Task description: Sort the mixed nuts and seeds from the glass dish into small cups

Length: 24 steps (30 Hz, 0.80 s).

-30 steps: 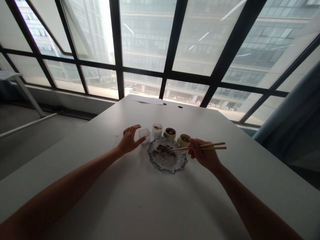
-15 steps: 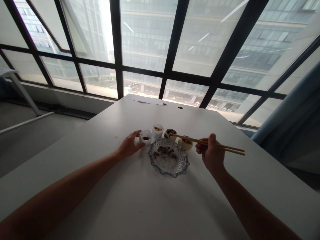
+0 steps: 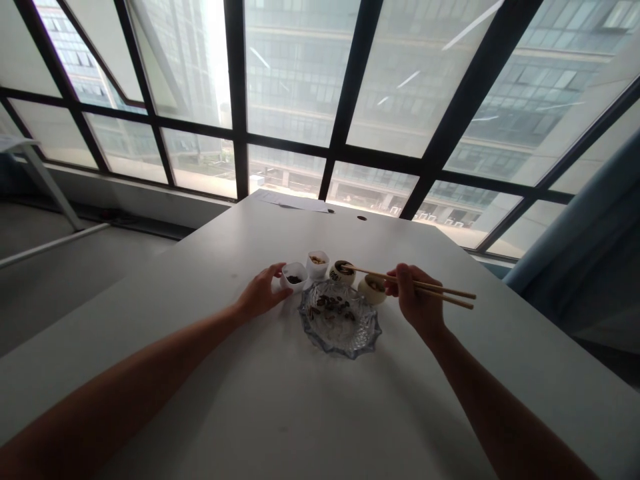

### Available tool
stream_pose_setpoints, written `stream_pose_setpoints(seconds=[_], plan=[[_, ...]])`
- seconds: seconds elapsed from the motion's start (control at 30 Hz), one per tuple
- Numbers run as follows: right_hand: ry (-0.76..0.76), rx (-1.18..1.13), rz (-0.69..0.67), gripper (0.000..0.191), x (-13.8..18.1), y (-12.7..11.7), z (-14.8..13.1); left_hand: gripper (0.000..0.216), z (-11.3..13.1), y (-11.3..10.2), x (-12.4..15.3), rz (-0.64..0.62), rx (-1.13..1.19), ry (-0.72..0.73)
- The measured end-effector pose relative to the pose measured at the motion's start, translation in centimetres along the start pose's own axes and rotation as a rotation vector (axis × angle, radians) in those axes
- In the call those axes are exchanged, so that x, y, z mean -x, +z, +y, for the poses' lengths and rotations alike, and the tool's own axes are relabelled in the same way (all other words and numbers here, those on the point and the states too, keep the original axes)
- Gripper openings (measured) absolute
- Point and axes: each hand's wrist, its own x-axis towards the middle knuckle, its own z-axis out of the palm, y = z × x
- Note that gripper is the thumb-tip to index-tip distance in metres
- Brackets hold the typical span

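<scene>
My left hand (image 3: 260, 292) has its thumb and fingers around a small white cup (image 3: 291, 285) with dark bits inside, standing on the table. Between the fingers of my right hand (image 3: 417, 297) is a pair of wooden chopsticks (image 3: 435, 292), held almost level and pointing left. Their tips are at the mouth of a small cream jar (image 3: 336, 275) with dark markings and dark pieces in it. In front of the cups sits a scalloped glass bowl (image 3: 340, 343), holding several dark seed-like pieces. A second cream jar (image 3: 371, 293) stands beside it, partly behind the chopsticks.
Another white cup (image 3: 317, 268) with yellowish pieces is between the first cup and the marked jar. White paper (image 3: 295, 201) lies at the far edge of the white table (image 3: 240, 413), near two dark round holes. Large windows rise behind; a blue curtain (image 3: 575, 227) hangs at right.
My right hand has shifted slightly left with the chopsticks, and their tips have moved from the marked jar's near side to over its opening. My left hand keeps its place on the white cup.
</scene>
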Motion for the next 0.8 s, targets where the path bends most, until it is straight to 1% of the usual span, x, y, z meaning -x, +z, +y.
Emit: stream_pose_setpoints(seconds=[0.03,0.13,0.2,0.27,0.4,0.57,0.7,0.8], plan=[[0.017,-0.008,-0.049,0.050,0.0,-0.5,-0.3,0.065,-0.1,0.1,0.0,0.003,0.001,0.000],[0.028,0.010,-0.306,0.050,0.1,-1.8,-1.2,0.065,-0.2,0.2,0.0,0.003,0.007,-0.014],[-0.018,0.043,-0.453,0.048,0.1,-2.3,-1.6,0.066,-0.2,0.2,0.0,-0.005,0.005,-0.029],[-0.098,0.075,-0.525,0.047,0.3,-2.3,-1.9,0.067,-0.2,0.1,0.0,-0.012,0.000,-0.036],[-0.219,0.101,-0.571,0.042,0.6,-1.7,-2.2,0.066,0.0,0.0,0.0,-0.012,0.010,-0.035],[-0.263,0.089,-0.620,0.036,1.0,-1.3,-1.9,0.068,0.0,0.0,-0.1,-0.021,0.019,-0.048],[-0.247,0.093,-0.615,0.037,1.2,-1.3,-1.8,0.067,-0.1,0.0,-0.1,-0.015,0.028,-0.033],[-0.190,0.068,-0.602,0.041,1.2,-1.4,-1.9,0.068,-0.1,0.0,-0.1,-0.024,0.029,-0.038]])
